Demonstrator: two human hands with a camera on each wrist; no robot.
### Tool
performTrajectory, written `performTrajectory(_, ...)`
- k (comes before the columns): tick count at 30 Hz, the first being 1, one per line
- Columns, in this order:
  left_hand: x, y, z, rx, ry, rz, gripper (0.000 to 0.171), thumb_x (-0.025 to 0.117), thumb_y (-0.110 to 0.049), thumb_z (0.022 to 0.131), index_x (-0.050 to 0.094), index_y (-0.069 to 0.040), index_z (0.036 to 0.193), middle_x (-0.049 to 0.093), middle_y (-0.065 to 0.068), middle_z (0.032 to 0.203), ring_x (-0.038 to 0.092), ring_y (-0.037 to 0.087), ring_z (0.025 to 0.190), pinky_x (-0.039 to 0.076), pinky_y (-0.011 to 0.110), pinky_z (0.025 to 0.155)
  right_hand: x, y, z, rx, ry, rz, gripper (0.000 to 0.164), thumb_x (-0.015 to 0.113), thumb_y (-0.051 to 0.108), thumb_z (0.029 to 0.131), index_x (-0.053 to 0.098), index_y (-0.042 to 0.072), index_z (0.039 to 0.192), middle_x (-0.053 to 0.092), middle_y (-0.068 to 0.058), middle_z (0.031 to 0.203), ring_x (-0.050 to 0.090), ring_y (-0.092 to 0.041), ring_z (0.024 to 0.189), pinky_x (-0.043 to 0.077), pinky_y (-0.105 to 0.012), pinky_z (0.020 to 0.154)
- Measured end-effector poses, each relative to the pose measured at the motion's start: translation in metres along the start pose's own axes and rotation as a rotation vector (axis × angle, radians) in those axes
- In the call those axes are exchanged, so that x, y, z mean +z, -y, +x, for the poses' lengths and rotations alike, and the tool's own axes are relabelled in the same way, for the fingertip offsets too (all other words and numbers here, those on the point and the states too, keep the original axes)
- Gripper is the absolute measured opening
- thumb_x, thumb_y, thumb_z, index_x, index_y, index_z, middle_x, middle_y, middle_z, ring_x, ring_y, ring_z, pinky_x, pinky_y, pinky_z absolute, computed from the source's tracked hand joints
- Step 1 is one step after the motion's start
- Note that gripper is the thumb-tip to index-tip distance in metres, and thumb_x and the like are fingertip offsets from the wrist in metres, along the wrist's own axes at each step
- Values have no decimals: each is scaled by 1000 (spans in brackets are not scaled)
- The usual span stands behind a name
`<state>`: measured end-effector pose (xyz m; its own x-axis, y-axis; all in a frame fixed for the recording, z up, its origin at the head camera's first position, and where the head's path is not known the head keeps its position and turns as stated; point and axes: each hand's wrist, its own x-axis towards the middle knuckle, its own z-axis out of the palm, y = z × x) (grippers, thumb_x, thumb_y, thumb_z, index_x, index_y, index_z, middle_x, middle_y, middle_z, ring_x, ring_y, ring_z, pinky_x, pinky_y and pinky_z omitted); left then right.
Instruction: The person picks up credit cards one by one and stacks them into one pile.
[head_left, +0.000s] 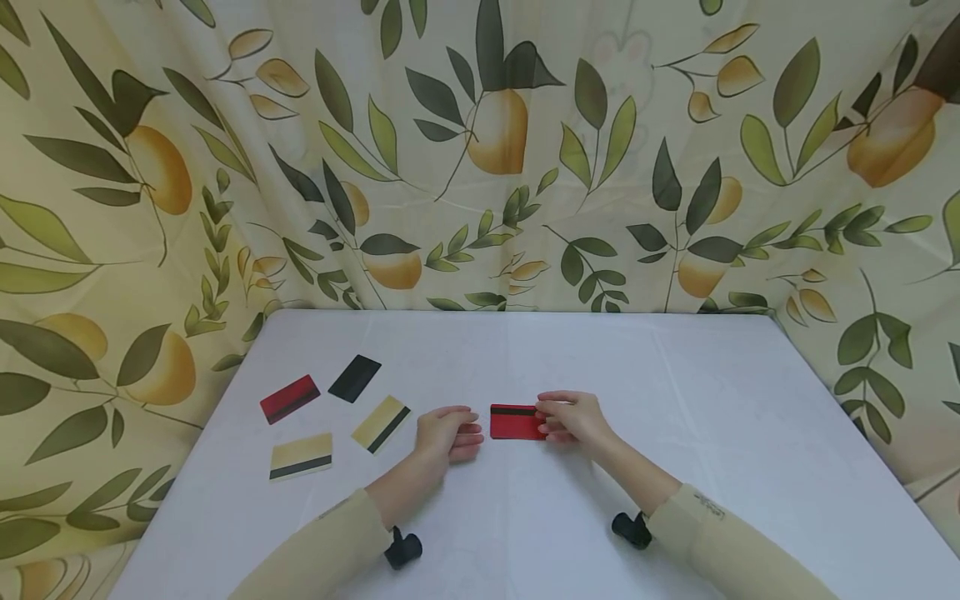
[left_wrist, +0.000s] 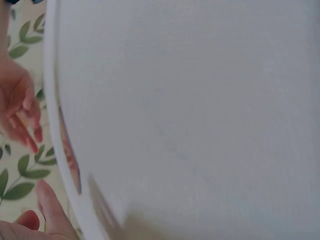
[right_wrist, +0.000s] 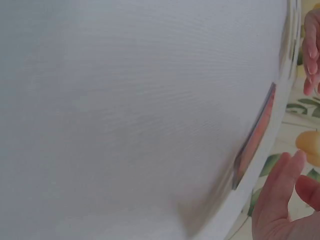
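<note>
A red card with a dark stripe lies flat near the middle of the white table. My right hand is over the card's right end, covering it in the head view. From the right wrist, a gap shows between the fingers and the card. To the card's left is my left hand, its fingers relaxed and holding nothing. The left wrist view catches part of that hand at the bottom, with the card at a steep angle.
Several cards lie on the table's left side: another red one, a black one, and two gold ones with dark stripes, one nearer my left hand and one farther left. A fruit-patterned curtain hangs behind the table.
</note>
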<state>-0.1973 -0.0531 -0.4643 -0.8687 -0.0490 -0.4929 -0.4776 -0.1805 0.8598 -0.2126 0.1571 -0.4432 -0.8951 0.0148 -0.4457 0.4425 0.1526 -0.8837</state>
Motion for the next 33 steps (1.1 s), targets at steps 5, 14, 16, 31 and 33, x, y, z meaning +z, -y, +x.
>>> performTrajectory(5,-22,-14,-4,10,-40,-68,37,62,-13,84,55,2,117,67,16,92,68,22,74,56,32,69,8,10,5,-2,34,25,38,59,17,89,53,-1,123,65,-16,103,66,-16,66,55,-25,62)
performTrajectory(14,-64,-28,-13,-8,-72,-207,44,58,-22,88,46,-2,125,62,16,105,64,29,96,49,37,88,35,24,16,-11,107,26,37,55,20,92,52,1,124,61,-20,110,66,-17,73,56,-26,65)
performTrajectory(16,-74,-30,-16,-3,-66,-232,47,58,-23,89,43,-3,128,63,14,105,64,27,97,48,37,89,42,26,18,-18,108,21,36,55,20,91,53,3,123,63,-17,108,66,-18,75,56,-25,65)
performTrajectory(31,-141,-31,-42,-33,-85,-408,52,47,-28,94,28,-11,139,61,6,105,60,20,104,43,33,96,101,38,34,-62,230,0,36,57,24,90,56,2,119,64,-16,107,64,-29,92,52,-36,83)
performTrajectory(33,-146,-29,-44,-44,-80,-411,58,43,-29,95,20,-10,144,55,10,117,57,20,109,41,34,98,109,39,36,-65,250,3,37,57,24,90,56,1,119,64,-17,107,63,-30,94,52,-37,84)
